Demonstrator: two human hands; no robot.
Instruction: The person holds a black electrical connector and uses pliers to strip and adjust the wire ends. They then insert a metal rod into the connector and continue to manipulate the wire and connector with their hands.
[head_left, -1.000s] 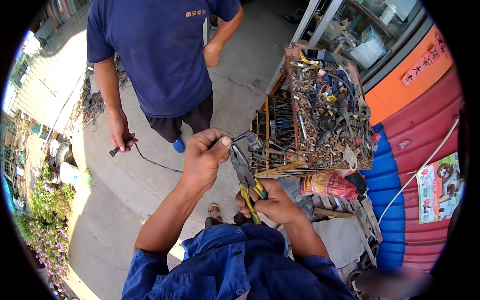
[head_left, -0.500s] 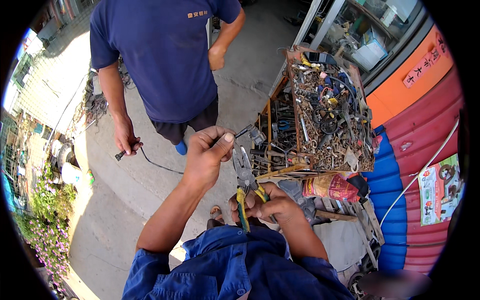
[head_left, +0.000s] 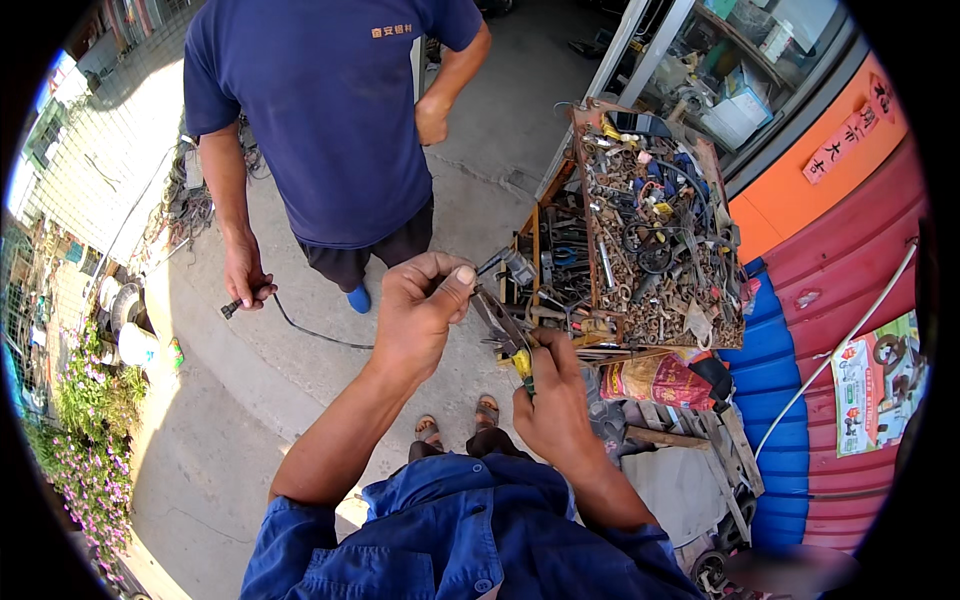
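Note:
My left hand (head_left: 425,308) is closed, thumb against fingers, on a thin black cable. A short dark end (head_left: 490,263) of it sticks out past the fingertips, against a grey metal fitting (head_left: 518,268); whether the two are joined I cannot tell. My right hand (head_left: 556,400) is wrapped round the yellow and green handles of a pair of pliers (head_left: 524,362). The pliers' jaws (head_left: 494,316) point up at my left fingertips, seen edge-on; what lies between them is hidden. The black cable (head_left: 315,330) runs from a co-worker's hand (head_left: 247,274) and passes behind my left wrist.
A co-worker in a dark blue shirt (head_left: 325,120) stands opposite, holding a black plug (head_left: 230,309). At right, a bench (head_left: 588,205) is heaped with bolts and small metal parts, with tools on a lower shelf. A red sack (head_left: 645,380) and planks lie below it.
My right hand has moved up and turned the pliers, bringing the jaws close to my left fingertips. The handles have come together. My left hand has stayed nearly in place.

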